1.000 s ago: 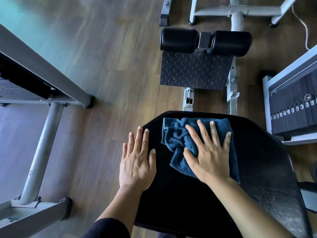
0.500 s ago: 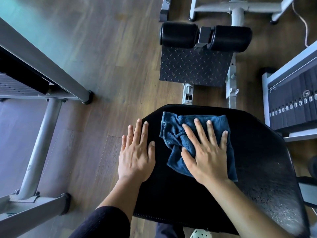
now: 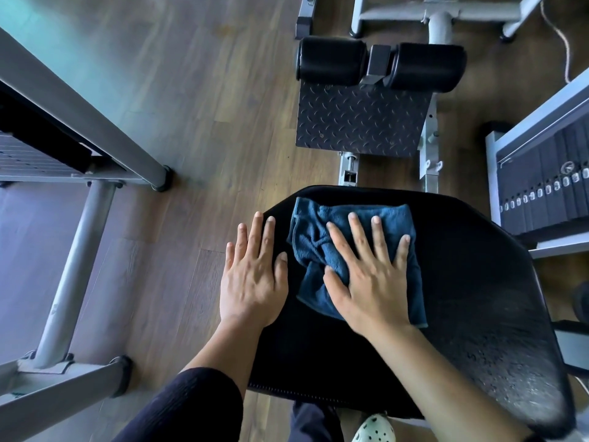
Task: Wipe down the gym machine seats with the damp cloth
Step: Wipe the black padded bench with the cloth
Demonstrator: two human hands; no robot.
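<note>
We are pressing our right grip (image 3: 369, 279) flat onto the crumpled dark blue terry cloth (image 3: 314, 237), with the fingers straight and spread and nothing curled round the fabric. The cloth is lying under that palm and fingers, on the far part of the black padded vinyl seat (image 3: 462, 282). Our left grip (image 3: 251, 275) is resting flat just to the left of the right one, fingers straight and close together. It is holding nothing, sitting on the seat's left edge, a thin strip of vinyl apart from the cloth.

We are judging the wipe to be under way, with the broad stretch of seat to the right of the right grip looking speckled; we cannot tell whether that is moisture or wear.

The risks are coming from the flat press. With no pinch, the bunched fold beside the thumb could roll and let the cloth slide out from under the palm. The cloth's far hem is lying just beyond the fingertips, close to the seat's far rim, so a long forward push could carry it over onto the wooden plank floor (image 3: 191, 122). The left grip, half over the edge, could slip off damp vinyl if we are leaning on it.
</note>
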